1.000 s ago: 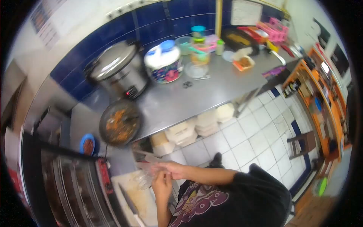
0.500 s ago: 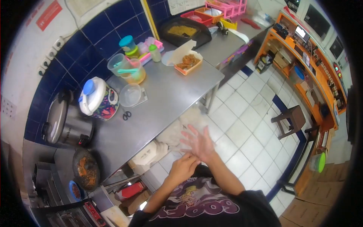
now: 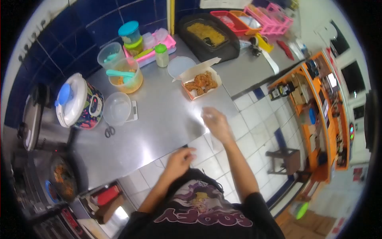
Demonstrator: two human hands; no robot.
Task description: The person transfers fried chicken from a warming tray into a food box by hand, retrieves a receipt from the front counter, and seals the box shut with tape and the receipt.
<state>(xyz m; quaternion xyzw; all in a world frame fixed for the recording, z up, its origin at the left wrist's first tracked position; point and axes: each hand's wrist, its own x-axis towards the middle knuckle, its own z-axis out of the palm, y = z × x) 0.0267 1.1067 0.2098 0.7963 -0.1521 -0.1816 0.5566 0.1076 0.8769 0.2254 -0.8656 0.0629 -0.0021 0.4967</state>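
My right hand [image 3: 214, 121] reaches over the front right corner of the steel table [image 3: 167, 119], blurred, fingers extended, with what looks like thin clear plastic over the fingers. Nearest to it is an open takeaway box of fried chicken [image 3: 201, 83], a little further back on the table. My left hand [image 3: 181, 157] hangs lower at the table's front edge, fingers curled, with nothing visible in it.
On the table stand a clear bowl on a scale [image 3: 118, 108], scissors [image 3: 109, 130], a flowered rice cooker [image 3: 77, 101], a yellow tub with a teal spoon [image 3: 125, 75], a green-capped bottle [image 3: 161, 55] and a black tray of rice [image 3: 207, 34]. A stool [image 3: 284, 159] stands on the tiled floor.
The view has swung right from the cutting board and pan to the table's right end. My hands have separated; the right one has stretched forward to the table, the left has dropped back.
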